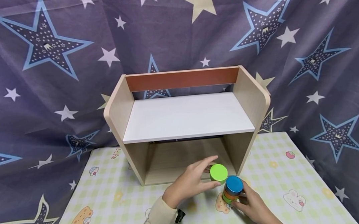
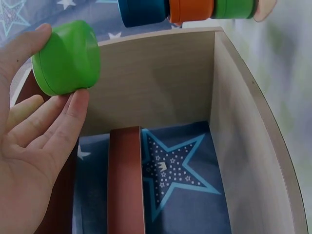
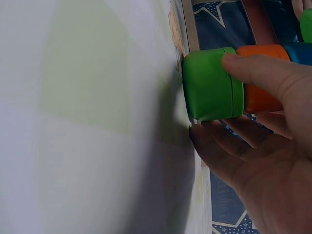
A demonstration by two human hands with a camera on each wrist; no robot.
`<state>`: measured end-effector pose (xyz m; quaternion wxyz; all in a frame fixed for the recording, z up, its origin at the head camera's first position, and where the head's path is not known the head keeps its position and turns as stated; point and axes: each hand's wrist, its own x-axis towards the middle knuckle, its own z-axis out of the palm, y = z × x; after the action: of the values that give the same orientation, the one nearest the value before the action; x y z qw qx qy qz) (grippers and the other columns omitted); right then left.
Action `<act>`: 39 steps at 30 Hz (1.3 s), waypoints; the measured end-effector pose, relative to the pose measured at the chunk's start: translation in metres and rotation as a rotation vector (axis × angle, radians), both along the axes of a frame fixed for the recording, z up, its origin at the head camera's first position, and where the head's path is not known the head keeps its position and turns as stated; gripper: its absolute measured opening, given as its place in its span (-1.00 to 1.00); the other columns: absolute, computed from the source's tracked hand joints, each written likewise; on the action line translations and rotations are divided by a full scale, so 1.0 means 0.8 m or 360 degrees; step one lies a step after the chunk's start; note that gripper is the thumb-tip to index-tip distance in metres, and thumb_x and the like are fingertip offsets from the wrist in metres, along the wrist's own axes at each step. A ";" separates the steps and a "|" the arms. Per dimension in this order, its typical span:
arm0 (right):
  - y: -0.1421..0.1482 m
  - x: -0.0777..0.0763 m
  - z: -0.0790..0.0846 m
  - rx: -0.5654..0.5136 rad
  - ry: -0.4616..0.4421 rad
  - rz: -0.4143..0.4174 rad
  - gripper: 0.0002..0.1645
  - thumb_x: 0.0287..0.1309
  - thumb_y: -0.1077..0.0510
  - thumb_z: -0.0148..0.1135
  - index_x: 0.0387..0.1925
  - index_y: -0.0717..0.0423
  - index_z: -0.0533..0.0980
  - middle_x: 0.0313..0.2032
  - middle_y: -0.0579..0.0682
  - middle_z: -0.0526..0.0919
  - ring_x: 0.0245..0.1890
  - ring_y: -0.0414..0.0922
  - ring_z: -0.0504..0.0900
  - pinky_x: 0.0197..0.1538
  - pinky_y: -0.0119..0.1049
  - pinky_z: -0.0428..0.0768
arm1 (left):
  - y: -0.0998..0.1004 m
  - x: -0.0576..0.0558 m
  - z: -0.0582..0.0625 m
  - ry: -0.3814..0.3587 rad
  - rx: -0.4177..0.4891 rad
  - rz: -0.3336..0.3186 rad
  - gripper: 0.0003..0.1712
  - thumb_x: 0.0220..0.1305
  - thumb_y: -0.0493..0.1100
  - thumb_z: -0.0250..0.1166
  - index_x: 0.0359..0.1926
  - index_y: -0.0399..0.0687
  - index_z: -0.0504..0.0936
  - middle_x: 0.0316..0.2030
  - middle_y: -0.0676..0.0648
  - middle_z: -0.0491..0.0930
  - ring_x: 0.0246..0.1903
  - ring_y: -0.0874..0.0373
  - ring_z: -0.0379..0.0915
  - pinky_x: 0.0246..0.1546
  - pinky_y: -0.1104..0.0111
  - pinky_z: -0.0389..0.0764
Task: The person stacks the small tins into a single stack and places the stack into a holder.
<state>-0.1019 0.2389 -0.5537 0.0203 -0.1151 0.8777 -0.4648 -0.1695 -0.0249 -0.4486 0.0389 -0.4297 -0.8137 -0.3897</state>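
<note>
My left hand (image 1: 192,180) pinches a small round bright-green tin (image 1: 219,173) between thumb and fingers, in front of the shelf unit's lower opening. In the left wrist view, the thumb presses one side of this tin (image 2: 68,58) and the fingertips the other. To its right, my right hand (image 1: 254,205) grips a stack of round tins: a blue tin (image 1: 234,184) on top, an orange tin (image 3: 263,73) in the middle and a green tin (image 3: 207,85) at the bottom. The stack is close to the tabletop; whether it touches I cannot tell.
A wooden shelf unit (image 1: 187,116) with a white middle board and a brown back rail stands behind the hands. Beneath it is a table with a green-checked cartoon cloth (image 1: 278,178). A dark star-patterned curtain (image 1: 170,32) hangs behind.
</note>
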 end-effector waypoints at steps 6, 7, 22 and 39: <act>0.001 0.000 0.001 -0.0009 0.0016 0.0014 -0.10 0.08 0.25 0.51 0.38 0.15 0.24 0.14 0.19 0.55 0.03 0.13 0.64 0.02 -0.08 0.68 | 0.012 -0.002 -0.003 0.0024 -0.0010 -0.0054 -0.05 0.24 0.09 0.45 0.52 0.07 0.17 0.27 -0.03 0.47 0.11 0.24 0.50 0.07 0.47 0.56; 0.001 0.000 0.001 -0.0014 0.0016 0.0018 -0.10 0.08 0.25 0.51 0.38 0.15 0.24 0.14 0.19 0.55 0.03 0.12 0.64 0.02 -0.08 0.68 | 0.014 -0.001 -0.003 0.0023 -0.0018 -0.0057 -0.05 0.24 0.10 0.44 0.52 0.08 0.17 0.27 -0.03 0.47 0.12 0.24 0.50 0.08 0.47 0.56; 0.003 0.002 0.001 -0.0094 0.0022 0.0049 -0.13 0.14 0.21 0.48 0.39 0.15 0.23 0.18 0.18 0.52 0.08 0.12 0.61 0.03 -0.10 0.68 | 0.041 0.000 -0.009 -0.0104 -0.0034 -0.0186 -0.08 0.30 0.12 0.38 0.54 0.11 0.13 0.28 -0.02 0.45 0.06 0.35 0.50 0.00 0.61 0.53; 0.002 0.000 -0.001 -0.0086 -0.0024 0.0004 -0.14 0.12 0.24 0.49 0.39 0.07 0.26 0.19 0.13 0.52 0.08 0.13 0.60 -0.01 -0.14 0.70 | 0.058 0.000 -0.012 -0.0115 -0.0093 -0.0227 -0.08 0.30 0.12 0.37 0.54 0.09 0.12 0.29 -0.02 0.44 0.07 0.37 0.49 -0.01 0.68 0.48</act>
<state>-0.1020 0.2405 -0.5543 0.0244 -0.1130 0.8645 -0.4891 -0.1699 0.0217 -0.4580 -0.0310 -0.4732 -0.7928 -0.3828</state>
